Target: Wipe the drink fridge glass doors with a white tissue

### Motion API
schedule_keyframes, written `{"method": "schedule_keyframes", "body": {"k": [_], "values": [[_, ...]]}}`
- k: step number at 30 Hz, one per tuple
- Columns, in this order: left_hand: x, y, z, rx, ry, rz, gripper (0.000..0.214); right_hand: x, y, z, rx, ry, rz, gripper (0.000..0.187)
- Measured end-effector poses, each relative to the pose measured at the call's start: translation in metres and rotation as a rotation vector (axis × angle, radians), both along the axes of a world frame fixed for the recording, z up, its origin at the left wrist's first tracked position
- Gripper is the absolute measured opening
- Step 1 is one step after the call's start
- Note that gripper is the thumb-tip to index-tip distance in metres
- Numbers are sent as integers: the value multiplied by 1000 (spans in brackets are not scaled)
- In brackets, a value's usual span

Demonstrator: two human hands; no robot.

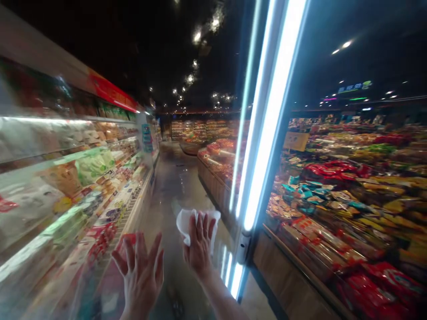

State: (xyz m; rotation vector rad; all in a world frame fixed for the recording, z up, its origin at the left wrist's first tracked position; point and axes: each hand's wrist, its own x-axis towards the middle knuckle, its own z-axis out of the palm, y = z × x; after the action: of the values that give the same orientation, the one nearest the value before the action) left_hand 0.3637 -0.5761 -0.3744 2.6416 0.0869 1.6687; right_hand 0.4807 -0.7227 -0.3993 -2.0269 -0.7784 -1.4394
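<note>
My right hand (199, 251) lies over a thin white cloth or tissue (183, 223), its fingers laid flat on it and the edges spreading out around them. The cloth looks pressed against a clear, glass-like surface, though the pane itself is hard to make out. To the lower left, my left hand (143, 271) is raised with its fingers spread and nothing in them. Whether its palm touches the surface cannot be told. Just right of the cloth runs a bright vertical light strip (273, 115) on a dark frame.
On the left, chilled shelves (128, 200) hold blurred packaged food. A shiny aisle floor (168, 178) runs ahead. Wooden-sided bins (213, 180) line its right side, and heaps of colourful packets (336, 169) fill the far right, possibly partly mirrored.
</note>
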Motion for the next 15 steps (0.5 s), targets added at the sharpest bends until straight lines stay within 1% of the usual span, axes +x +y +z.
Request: {"method": "schedule_keyframes", "body": {"k": [1,2,3,4,7,8,9,10,11,13,14,15], "values": [[3,-6,1,0,10,-2,91,0,-5,-7,-13,-28,4,72],[5,-11,3,-2,20,-4,92,2,-10,-11,-20,-50,3,71],[7,-15,4,-3,28,-5,92,4,-16,-8,-11,-58,-5,70],[9,-19,5,-6,32,-7,93,8,-22,1,14,-46,-18,70],[11,-25,8,-9,32,-17,93,21,-42,47,140,42,-58,72],[12,-25,8,-8,35,-24,93,24,-46,57,170,65,-60,72],[12,-25,8,-9,36,-28,94,25,-49,59,183,74,-58,71],[13,-24,7,-5,32,-29,94,24,-49,53,178,63,-55,70],[14,-23,7,3,21,-25,94,22,-49,40,169,42,-57,68],[16,-20,4,19,-22,5,94,18,-46,9,147,-3,-77,68],[17,-19,2,23,-44,21,94,18,-45,-2,150,-7,-88,68],[18,-17,1,23,-58,30,95,19,-45,-4,164,-8,-97,68]]}}
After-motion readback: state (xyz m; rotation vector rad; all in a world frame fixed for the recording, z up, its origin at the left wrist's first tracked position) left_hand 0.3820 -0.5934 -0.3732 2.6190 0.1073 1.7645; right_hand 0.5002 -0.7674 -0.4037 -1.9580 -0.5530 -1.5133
